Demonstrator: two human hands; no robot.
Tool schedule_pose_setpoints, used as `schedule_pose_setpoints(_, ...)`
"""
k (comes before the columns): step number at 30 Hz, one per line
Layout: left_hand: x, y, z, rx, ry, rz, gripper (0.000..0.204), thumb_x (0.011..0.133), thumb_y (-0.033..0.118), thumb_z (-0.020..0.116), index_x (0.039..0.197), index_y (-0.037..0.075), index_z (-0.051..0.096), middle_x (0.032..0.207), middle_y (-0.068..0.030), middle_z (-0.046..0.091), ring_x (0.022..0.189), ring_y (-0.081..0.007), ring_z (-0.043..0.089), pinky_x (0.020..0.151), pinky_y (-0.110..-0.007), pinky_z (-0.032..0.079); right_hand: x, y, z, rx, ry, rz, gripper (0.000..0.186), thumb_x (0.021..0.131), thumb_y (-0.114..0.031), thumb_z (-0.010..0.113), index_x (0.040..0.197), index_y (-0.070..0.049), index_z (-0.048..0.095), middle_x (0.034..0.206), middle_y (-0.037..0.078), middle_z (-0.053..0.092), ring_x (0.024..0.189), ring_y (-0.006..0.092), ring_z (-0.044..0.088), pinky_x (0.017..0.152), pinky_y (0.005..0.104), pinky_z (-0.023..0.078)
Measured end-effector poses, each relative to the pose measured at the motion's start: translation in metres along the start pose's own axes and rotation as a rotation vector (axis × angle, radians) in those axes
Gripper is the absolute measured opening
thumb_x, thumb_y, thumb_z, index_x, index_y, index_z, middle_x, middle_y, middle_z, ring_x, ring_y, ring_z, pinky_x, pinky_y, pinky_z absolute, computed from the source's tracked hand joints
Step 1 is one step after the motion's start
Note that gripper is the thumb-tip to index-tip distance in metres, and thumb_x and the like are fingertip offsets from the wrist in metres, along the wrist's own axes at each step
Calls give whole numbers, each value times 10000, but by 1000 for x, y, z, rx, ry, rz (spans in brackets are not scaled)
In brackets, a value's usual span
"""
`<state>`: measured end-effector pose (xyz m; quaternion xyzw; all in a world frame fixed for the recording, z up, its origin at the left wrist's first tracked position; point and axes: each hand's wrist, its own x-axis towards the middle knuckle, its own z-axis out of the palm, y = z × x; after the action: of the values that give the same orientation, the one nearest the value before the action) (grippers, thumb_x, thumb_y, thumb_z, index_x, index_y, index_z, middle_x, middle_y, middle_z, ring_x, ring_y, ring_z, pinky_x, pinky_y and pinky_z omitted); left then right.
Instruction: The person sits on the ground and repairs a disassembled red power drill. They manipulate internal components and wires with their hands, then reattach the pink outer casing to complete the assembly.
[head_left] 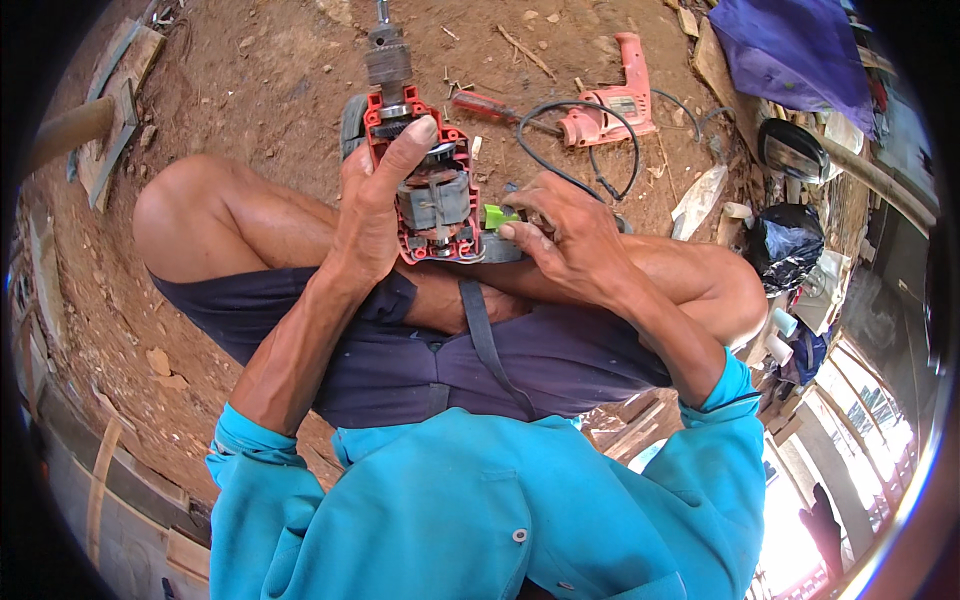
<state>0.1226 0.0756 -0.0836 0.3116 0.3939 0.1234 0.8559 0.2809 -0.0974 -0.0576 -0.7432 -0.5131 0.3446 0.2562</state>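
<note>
My left hand (pixel 372 205) grips an opened red drill housing (pixel 465 160) upright, its thumb over the upper part, with the motor (pixel 432 200) and gearing exposed and the metal chuck (pixel 388 60) pointing away from me. My right hand (pixel 570 235), beside the housing's lower right, has its fingers closed on a small lime-green piece (pixel 497 216). Behind the hands, a red-handled screwdriver (pixel 480 105) lies on the dirt near a pinkish-red drill (pixel 605 115) with a looped black cord (pixel 632 155). My sandalled feet are partly hidden beneath the hands.
I sit cross-legged on dirt ground (pixel 250 90). Wooden boards (pixel 125 140) lie at the left. At the right are purple cloth (pixel 790 50), a pole (pixel 890 190), a black plastic bag (pixel 785 250), cups (pixel 779 347) and scattered debris.
</note>
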Motion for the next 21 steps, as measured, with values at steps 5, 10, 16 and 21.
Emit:
schedule_pose_setpoints(5,1,-2,0,28,12,41,321,1006,381,692,1103,81,630,929,-49,718,788,-157,736,721,-351,657,2,-1,-5,64,-70,64,262,904,-197,761,1115,-56,698,953,148,619,930,369,648,796,477,504)
schedule_pose_setpoints(10,2,-3,-1,42,22,55,354,992,394,721,1091,66,631,927,-37,685,800,-114,686,725,-311,612,3,1,-9,27,-113,56,273,913,-147,782,1145,-30,697,984,130,645,859,290,648,718,383,512)
schedule_pose_setpoints(16,2,-2,-3,117,-13,84,369,1010,402,677,1125,58,611,933,-65,707,793,-147,724,723,-337,649,1,1,-9,19,-123,43,270,922,-182,764,1133,-32,688,983,144,636,898,338,644,774,437,507)
schedule_pose_setpoints(21,-5,0,2,105,-36,121,346,992,341,725,1091,14,672,914,-35,706,775,-100,684,688,-281,588,3,4,-12,104,-181,99,274,952,-247,724,1127,-39,699,982,160,635,943,395,653,806,485,504)
